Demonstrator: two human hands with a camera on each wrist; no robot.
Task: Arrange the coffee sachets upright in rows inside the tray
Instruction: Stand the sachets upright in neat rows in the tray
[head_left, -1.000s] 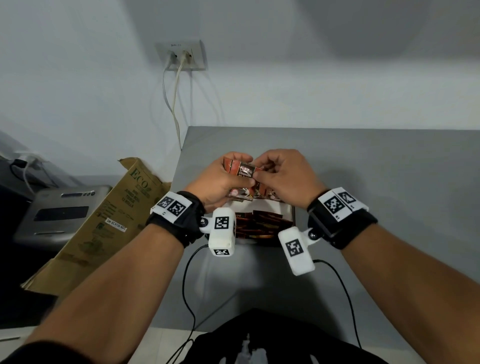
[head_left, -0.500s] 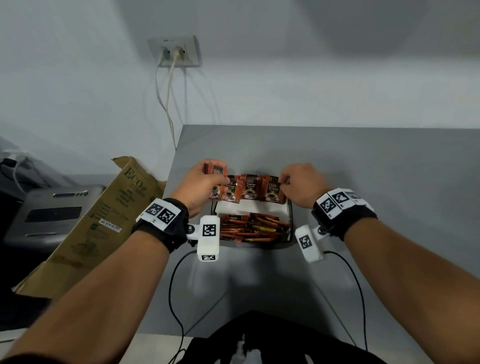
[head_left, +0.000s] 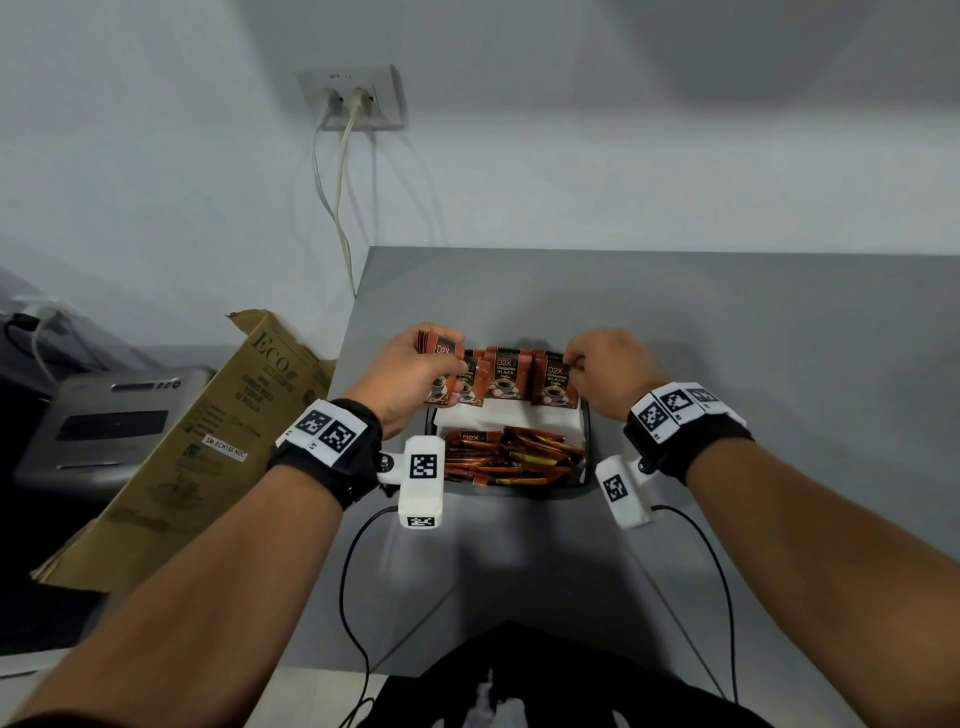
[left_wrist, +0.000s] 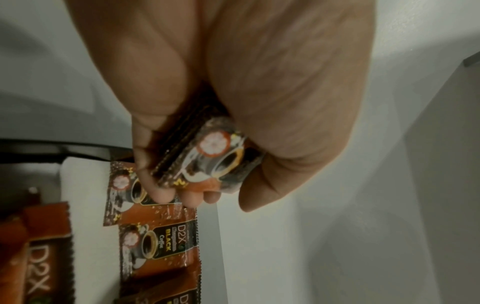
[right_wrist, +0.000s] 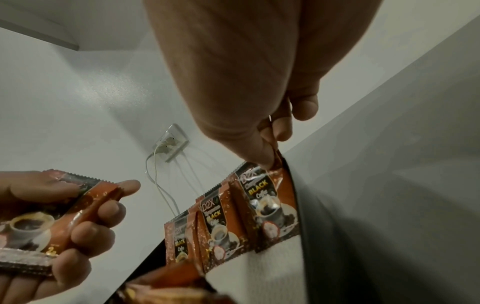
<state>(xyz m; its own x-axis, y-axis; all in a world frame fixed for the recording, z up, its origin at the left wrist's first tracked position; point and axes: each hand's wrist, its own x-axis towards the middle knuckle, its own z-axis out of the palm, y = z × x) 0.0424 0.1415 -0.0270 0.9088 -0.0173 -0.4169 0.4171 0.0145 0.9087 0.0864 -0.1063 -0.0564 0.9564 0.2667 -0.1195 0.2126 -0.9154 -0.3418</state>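
A black tray (head_left: 587, 447) lined with white paper sits on the grey table. Orange-brown coffee sachets (head_left: 503, 380) stand upright in a row along its far side. More sachets (head_left: 511, 457) lie flat in a heap in its near half. My left hand (head_left: 410, 382) grips a small stack of sachets (left_wrist: 207, 158) at the row's left end. My right hand (head_left: 605, 371) pinches the top corner of the rightmost upright sachet (right_wrist: 270, 205) between thumb and fingertips.
A brown cardboard box (head_left: 208, 447) leans beside the table's left edge, next to a grey machine (head_left: 104, 426). A wall socket (head_left: 353, 96) with two hanging cables is behind the table. Wrist-camera cables (head_left: 358, 597) trail over the near tabletop.
Both hands moved apart and down from one bundle held above the tray. Sachets now stand in a row, the left hand keeps a stack, the right holds the rightmost one.
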